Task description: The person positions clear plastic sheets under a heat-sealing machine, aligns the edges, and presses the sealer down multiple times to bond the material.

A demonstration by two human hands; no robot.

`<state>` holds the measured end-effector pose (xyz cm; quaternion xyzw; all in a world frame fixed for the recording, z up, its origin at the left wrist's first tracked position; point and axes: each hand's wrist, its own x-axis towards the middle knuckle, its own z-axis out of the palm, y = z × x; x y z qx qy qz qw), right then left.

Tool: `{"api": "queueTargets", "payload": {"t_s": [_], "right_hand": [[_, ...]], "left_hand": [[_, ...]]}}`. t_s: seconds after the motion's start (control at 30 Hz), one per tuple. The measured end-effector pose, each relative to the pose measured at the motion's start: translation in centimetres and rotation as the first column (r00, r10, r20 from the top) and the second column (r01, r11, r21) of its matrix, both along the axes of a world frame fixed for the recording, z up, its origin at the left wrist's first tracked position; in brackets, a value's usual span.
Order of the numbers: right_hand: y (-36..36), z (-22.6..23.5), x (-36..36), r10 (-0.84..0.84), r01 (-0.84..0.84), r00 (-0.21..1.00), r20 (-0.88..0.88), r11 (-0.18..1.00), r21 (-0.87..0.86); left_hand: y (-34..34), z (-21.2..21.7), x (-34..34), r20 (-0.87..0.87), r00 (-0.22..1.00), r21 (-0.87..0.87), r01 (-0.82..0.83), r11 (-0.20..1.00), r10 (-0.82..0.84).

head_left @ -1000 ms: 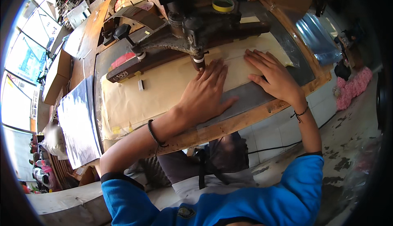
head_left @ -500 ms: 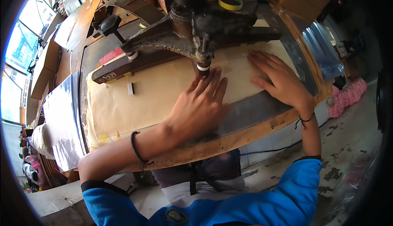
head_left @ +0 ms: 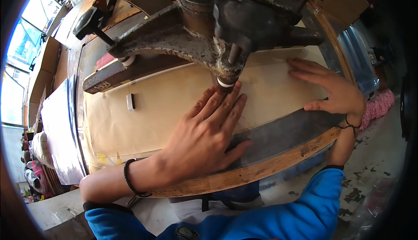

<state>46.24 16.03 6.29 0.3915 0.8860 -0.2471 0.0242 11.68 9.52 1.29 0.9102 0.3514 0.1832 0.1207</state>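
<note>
A long beige sheet lies under a dark cast-metal machine head with several arms. My left hand rests flat on the sheet, fingers stretched out and thumb spread. Its fingertips reach the white-ringed foot of the front arm; whether they touch it I cannot tell. Toward the sheet's right end is my right hand, open, with its fingers over the sheet and its thumb near the front edge. A small black-and-white block sits on the sheet's left half. Neither hand holds anything.
A dark metal bar crosses behind the sheet, beneath the machine head. The dark tabletop ends in a wooden edge toward me. Shiny sheets lie at the left, cardboard boxes at the far right, and pink fluffy material beyond the right edge.
My right hand has slid right along the sheet. My left hand stays at the foot, its thumb now showing spread. The machine head looks larger as the view has shifted closer.
</note>
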Motion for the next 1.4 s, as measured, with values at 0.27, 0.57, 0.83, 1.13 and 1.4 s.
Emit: {"api": "queueTargets", "payload": {"t_s": [0.27, 0.57, 0.83, 1.13, 1.4], "right_hand": [[0.0, -1.2, -0.6, -0.064, 0.062, 0.998, 0.014, 0.990, 0.127], [0.1, -0.8, -1.3, -0.108, 0.101, 0.992, 0.066, 0.989, 0.110], [-0.1, -1.2, -1.5, -0.067, 0.063, 0.997, 0.042, 0.993, 0.100], [0.0, -1.5, -1.7, -0.096, 0.091, 0.995, 0.023, 0.986, 0.142], [-0.5, -1.0, -2.0, -0.160, 0.156, 0.986, 0.037, 0.983, 0.101]], "left_hand": [[0.8, -0.2, 0.0, -0.015, 1.000, 0.051, -0.020, 0.999, 0.021], [0.9, -0.6, 0.0, -0.007, 0.998, 0.051, -0.064, 0.997, 0.065], [-0.2, -0.2, 0.2, 0.005, 1.000, 0.013, 0.002, 1.000, -0.002], [0.7, 0.0, -0.1, 0.021, 1.000, -0.013, 0.010, 1.000, -0.009], [0.6, -0.2, 0.0, 0.023, 1.000, -0.010, -0.002, 1.000, 0.003]]}}
